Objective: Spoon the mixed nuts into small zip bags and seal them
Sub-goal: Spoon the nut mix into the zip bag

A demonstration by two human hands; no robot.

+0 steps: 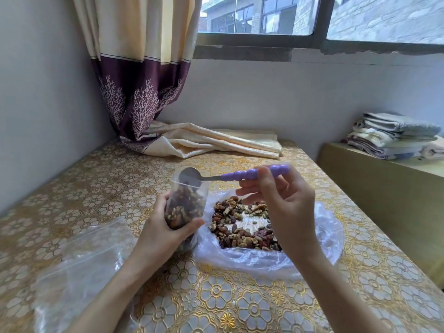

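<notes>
Beaded purple-handled spoon [230, 175] over bag [189, 200]

Plain grey walls [276, 97] meet at a corner. A dark-framed window [319, 22] admits daylight. A cream-and-maroon curtain [141, 68] drapes onto the gold floral tabletop [101, 188]. Folded linens [394, 135] rest on a low cabinet [374, 188] at right.
</notes>
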